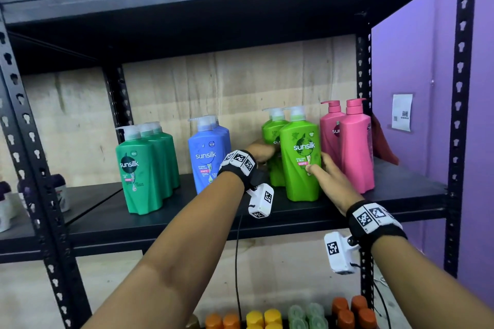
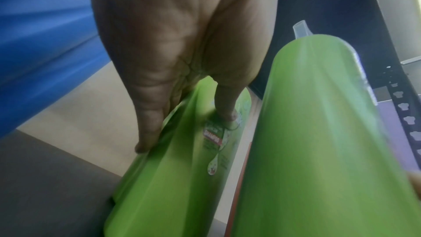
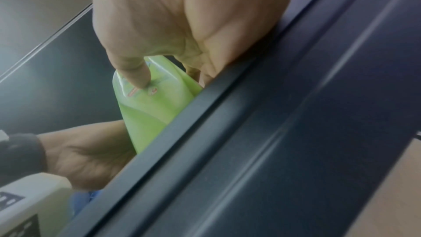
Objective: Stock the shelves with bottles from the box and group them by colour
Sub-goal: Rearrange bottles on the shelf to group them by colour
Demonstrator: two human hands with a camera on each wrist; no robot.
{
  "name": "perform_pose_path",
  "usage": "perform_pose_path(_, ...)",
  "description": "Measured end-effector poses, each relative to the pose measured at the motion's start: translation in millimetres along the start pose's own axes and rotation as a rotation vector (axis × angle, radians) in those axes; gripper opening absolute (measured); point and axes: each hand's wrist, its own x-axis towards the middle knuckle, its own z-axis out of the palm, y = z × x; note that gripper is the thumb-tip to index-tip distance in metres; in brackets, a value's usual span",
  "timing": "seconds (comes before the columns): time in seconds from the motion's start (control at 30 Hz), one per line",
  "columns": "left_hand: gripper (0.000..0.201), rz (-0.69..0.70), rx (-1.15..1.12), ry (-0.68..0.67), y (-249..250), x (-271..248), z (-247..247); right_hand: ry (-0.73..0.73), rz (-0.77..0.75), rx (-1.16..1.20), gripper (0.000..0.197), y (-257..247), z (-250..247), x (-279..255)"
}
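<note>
Shelf (image 1: 401,187) mostly stocked by colour: dark green bottles (image 1: 141,168), blue bottles (image 1: 207,157), pink bottles (image 1: 355,147) grouped upright. Lime pair being settled between blue and pink: rear lime bottle (image 1: 271,136) gripped by left hand (image 1: 260,151), front lime bottle (image 1: 302,163) clasped by right hand (image 1: 327,176), thumb on label. Box unseen, so remainder cannot be judged.

shelf (image 1: 149,208) — bottle groups in a row | left hand (image 1: 260,152) behind; right hand (image 1: 324,176) before — front bottle (image 1: 302,157)
</note>
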Motion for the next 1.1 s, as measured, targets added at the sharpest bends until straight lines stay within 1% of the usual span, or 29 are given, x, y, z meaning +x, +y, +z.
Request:
perform_pose_path(0.07, 0.025, -0.05, -0.202, 0.004, -9, -8, 3, -0.008, 0.007, -0.001, 0.04, 0, -1, -1)
perform_pose_path(0.1, 0.024, -0.053, -0.276, 0.012, -14, -12, 5, -0.012, 0.006, 0.003, 0.042, 0, -2, 0)
perform_pose_path(0.13, 0.022, -0.049, -0.31, 0.026, -19, -17, 6, -0.022, 0.0, 0.009, 0.047, 1, -1, 1)
perform_pose_path(0.17, 0.025, -0.051, -0.328, 0.039, -24, -22, 7, -0.036, -0.007, 0.015, 0.055, 1, 0, 2)
perform_pose_path(0.2, 0.035, -0.06, -0.334, 0.049, -30, -27, 8, -0.054, -0.012, 0.018, 0.063, 2, 1, 2)
perform_pose_path(0.23, 0.051, -0.071, -0.334, 0.061, -35, -29, 10, -0.075, -0.015, 0.013, 0.07, 1, 2, 2)
perform_pose_path(0.27, 0.066, -0.078, -0.324, 0.071, -41, -30, 11, -0.099, -0.018, -0.002, 0.072, 1, 2, 2)
perform_pose_path(0.3, 0.075, -0.074, -0.313, 0.081, -46, -32, 14, -0.121, -0.021, -0.028, 0.071, 1, 3, 3)
perform_pose_path(0.37, 0.082, -0.027, -0.284, 0.097, -57, -35, 20, -0.164, -0.036, -0.094, 0.067, 1, 5, 4)
perform_pose_path(0.47, 0.075, 0.057, -0.194, 0.124, -77, -39, 31, -0.209, -0.032, -0.11, 0.068, 2, 6, 6)
perform_pose_path(0.5, 0.073, 0.076, -0.132, 0.134, -84, -39, 34, -0.216, -0.022, -0.083, 0.069, 4, 5, 7)
perform_pose_path(0.57, 0.072, 0.11, 0.071, 0.157, -95, -39, 39, -0.222, 0.014, -0.053, 0.071, 7, 4, 11)
perform_pose_path(0.6, 0.071, 0.118, 0.165, 0.162, -97, -39, 40, -0.222, 0.035, -0.052, 0.071, 7, 4, 13)
perform_pose_path(0.67, 0.068, 0.128, 0.261, 0.146, -96, -41, 42, -0.216, 0.058, -0.061, 0.065, 7, 4, 13)
perform_pose_path(0.77, 0.062, 0.116, 0.33, 0.152, -92, -45, 44, -0.224, 0.074, -0.122, 0.06, 5, 5, 10)
perform_pose_path(0.87, 0.06, 0.082, 0.368, 0.174, -91, -49, 43, -0.24, 0.059, -0.237, 0.054, 2, 8, 9)
perform_pose_path(1.0, 0.057, 0.052, 0.437, 0.151, -89, -50, 43, -0.258, 0.03, -0.323, 0.051, 2, 7, 8)
perform_pose_path(1.1, 0.054, 0.055, 0.466, 0.15, -87, -52, 43, -0.275, 0.03, -0.394, 0.051, 3, 7, 9)
